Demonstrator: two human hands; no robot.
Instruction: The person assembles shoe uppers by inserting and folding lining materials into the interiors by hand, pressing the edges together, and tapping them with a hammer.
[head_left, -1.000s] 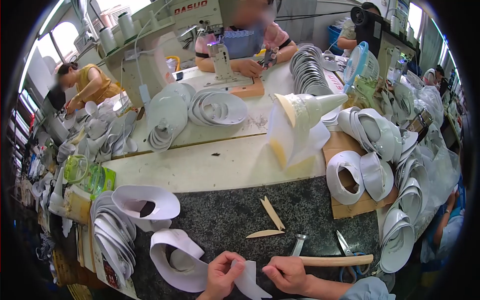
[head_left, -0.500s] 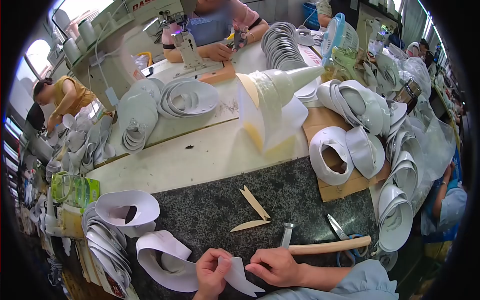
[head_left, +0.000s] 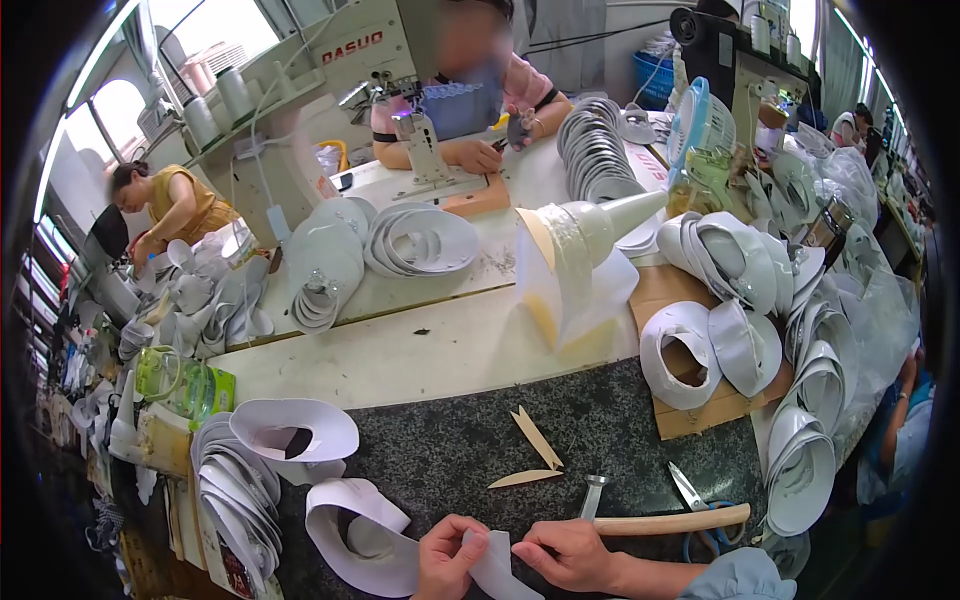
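My left hand (head_left: 450,562) pinches a white shoe-upper piece (head_left: 497,572) between thumb and fingers at the bottom of the view. Curled closed, my right hand (head_left: 568,556) has its thumb tip by the piece's right edge; whether it grips anything is hidden. Left of my hands lies a white shoe upper (head_left: 345,535), curved into a loop; I cannot tell if it joins the held piece. A hammer (head_left: 670,521) with a wooden handle lies just beyond my right hand. Scissors (head_left: 688,487) with blue handles lie partly under that handle.
Two beige strips (head_left: 537,440) lie on the dark speckled slab (head_left: 430,445). White uppers are stacked left (head_left: 235,490) and right (head_left: 800,480). A glue-stained white container with a cone (head_left: 570,270) stands beyond. Across the table, a person sits at a sewing machine (head_left: 420,150).
The camera has tilted, so the whole scene sits lower and farther right. My hands keep nearly the same pose around the white piece, whose lower tip now meets the frame's bottom edge.
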